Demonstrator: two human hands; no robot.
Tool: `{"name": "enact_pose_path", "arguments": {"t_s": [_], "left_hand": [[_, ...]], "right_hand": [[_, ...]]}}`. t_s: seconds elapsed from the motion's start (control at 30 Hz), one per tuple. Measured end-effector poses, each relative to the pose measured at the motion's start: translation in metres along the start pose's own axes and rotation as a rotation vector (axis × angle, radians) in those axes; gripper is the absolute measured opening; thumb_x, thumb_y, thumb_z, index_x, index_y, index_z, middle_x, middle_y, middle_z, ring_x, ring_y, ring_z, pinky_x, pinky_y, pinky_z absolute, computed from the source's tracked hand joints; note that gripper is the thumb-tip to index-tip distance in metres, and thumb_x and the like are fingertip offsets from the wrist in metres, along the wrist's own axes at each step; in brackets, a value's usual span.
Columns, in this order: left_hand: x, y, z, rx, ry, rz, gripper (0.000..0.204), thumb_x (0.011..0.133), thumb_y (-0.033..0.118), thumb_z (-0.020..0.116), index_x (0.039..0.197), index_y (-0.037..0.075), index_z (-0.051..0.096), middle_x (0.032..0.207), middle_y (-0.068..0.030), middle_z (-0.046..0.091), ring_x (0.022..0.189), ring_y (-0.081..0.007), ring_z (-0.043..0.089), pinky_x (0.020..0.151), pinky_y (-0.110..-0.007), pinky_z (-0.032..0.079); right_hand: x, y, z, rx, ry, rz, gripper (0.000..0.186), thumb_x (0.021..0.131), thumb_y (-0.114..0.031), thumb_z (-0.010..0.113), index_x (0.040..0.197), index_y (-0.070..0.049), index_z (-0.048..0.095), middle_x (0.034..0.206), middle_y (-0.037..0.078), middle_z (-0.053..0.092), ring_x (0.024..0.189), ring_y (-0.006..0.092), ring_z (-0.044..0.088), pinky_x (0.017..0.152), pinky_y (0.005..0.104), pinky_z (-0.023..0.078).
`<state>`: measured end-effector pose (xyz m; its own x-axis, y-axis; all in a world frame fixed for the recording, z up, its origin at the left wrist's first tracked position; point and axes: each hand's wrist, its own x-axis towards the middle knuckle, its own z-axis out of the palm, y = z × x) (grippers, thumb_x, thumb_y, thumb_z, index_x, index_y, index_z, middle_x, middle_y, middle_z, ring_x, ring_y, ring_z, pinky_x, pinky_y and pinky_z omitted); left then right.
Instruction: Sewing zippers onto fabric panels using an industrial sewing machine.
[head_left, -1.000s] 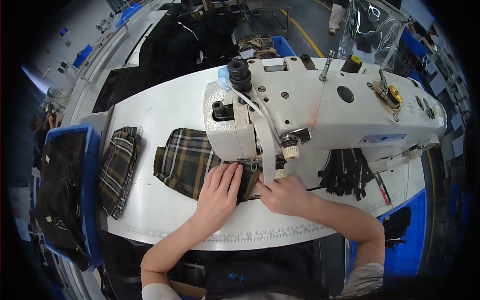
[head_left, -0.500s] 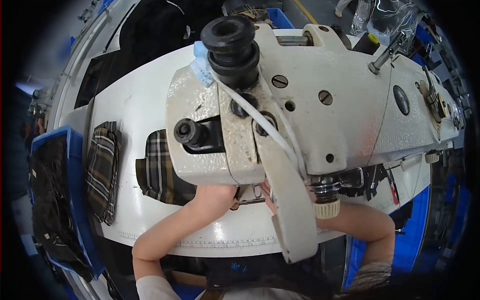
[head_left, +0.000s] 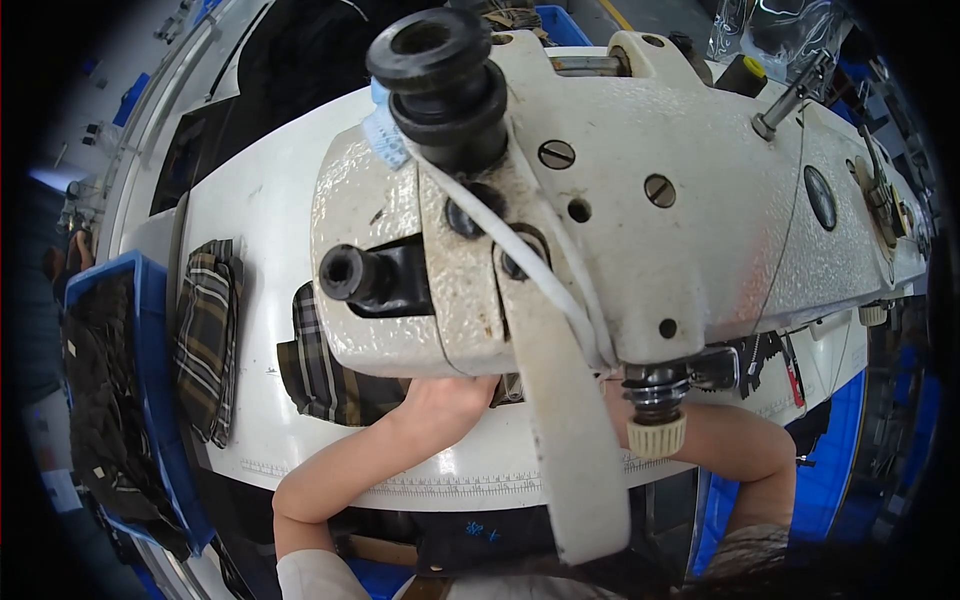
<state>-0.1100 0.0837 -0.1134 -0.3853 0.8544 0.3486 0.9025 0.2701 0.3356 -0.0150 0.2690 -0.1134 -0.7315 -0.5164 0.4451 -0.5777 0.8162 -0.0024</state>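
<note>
A white sewing machine head (head_left: 590, 250) fills the middle of the view and covers most of the work under it. My left hand (head_left: 448, 408) reaches beneath the machine's left end, resting by a dark plaid cloth piece (head_left: 345, 390); its fingers are hidden. Of my right hand (head_left: 614, 412) only a sliver shows, between the pale lever (head_left: 570, 450) and the ribbed cream knob (head_left: 656, 438). Its fingers are hidden too, so I cannot tell what either hand holds.
A folded plaid stack (head_left: 207, 345) lies on the white tabletop (head_left: 270, 250), left of the machine. Beyond it stands a blue bin (head_left: 150, 370) of dark cloth. A ruler strip (head_left: 430, 488) runs along the near edge. Red-handled scissors or a similar tool (head_left: 796, 380) lies at right.
The plaid cloth piece has shifted slightly right and toward me, with my left hand a little farther right. My right hand is more hidden. The machine appears larger as the view shifts.
</note>
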Motion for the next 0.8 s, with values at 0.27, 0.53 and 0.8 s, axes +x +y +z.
{"name": "enact_pose_path", "arguments": {"t_s": [0.27, 0.53, 0.8], "left_hand": [[-0.019, -0.014, 0.013, -0.001, -0.103, -0.053, 0.040, 0.061, 0.000, 0.061, 0.100, -0.003, 0.064, 0.105, -0.0237, 0.060, 0.095, -0.0384, 0.060, 0.083, -0.045, 0.049], [-0.029, -0.027, 0.018, -0.417, -0.148, -0.530, 0.034, 0.069, 0.009, 0.072, 0.103, 0.005, 0.066, 0.094, -0.0152, 0.066, 0.085, -0.0350, 0.063, 0.077, -0.042, 0.051], [-0.002, -0.006, -0.001, -0.076, 0.101, 0.014, 0.034, 0.059, 0.003, 0.067, 0.092, 0.001, 0.067, 0.093, -0.0166, 0.066, 0.083, -0.0352, 0.064, 0.074, -0.044, 0.052]], "right_hand": [[0.004, -0.006, 0.002, 0.008, -0.040, 0.059, 0.011, 0.054, -0.018, 0.059, 0.054, -0.008, 0.055, 0.066, 0.008, 0.056, 0.065, 0.0217, 0.057, 0.052, 0.0306, 0.044], [0.000, -0.004, 0.008, -0.049, 0.039, -0.024, 0.013, 0.058, -0.017, 0.059, 0.062, -0.005, 0.056, 0.073, 0.016, 0.063, 0.068, 0.0238, 0.060, 0.055, 0.0297, 0.046], [0.001, -0.004, 0.002, -0.023, 0.018, -0.039, 0.013, 0.059, -0.015, 0.059, 0.061, -0.004, 0.053, 0.072, 0.017, 0.064, 0.067, 0.0235, 0.060, 0.057, 0.0295, 0.046]]}}
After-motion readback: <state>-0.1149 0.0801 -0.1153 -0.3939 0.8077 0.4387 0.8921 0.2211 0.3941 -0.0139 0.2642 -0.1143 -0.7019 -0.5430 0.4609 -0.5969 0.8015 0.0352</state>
